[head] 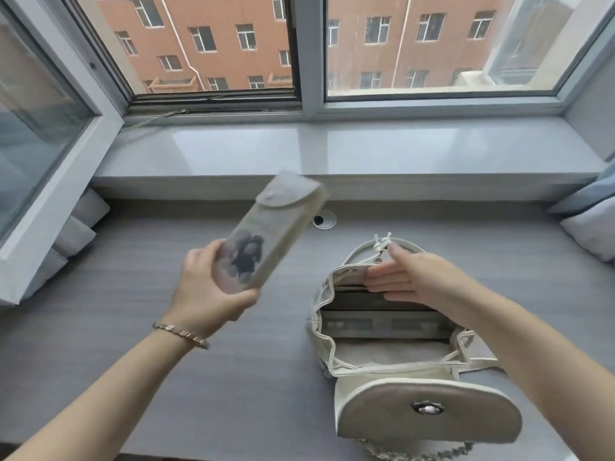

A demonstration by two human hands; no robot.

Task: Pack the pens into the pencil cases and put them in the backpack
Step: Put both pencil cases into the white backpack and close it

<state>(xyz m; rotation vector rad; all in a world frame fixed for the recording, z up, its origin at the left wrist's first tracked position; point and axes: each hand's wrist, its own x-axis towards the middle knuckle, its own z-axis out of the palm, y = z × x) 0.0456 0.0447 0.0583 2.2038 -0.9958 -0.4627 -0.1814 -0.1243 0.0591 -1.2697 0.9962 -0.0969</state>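
Observation:
A cream backpack (pixel 376 364) lies on the grey desk with its mouth wide and its flap folded toward me. Inside it I see a flat translucent case (pixel 382 326) and a dark one behind it. My left hand (pixel 206 287) grips the lower end of a beige fabric pencil case (pixel 273 227) with a snapped flap and a dark flower print, held in the air left of the backpack. My right hand (pixel 409 277) rests with straight fingers on the far rim of the backpack's opening, beside the drawstring.
The grey desk (pixel 166 294) runs under a wide window sill (pixel 332 151). A round cable hole (pixel 323 220) sits behind the backpack. Pillows (pixel 589 224) lie at the right edge. An opened window frame (pixel 50 194) juts in at the left.

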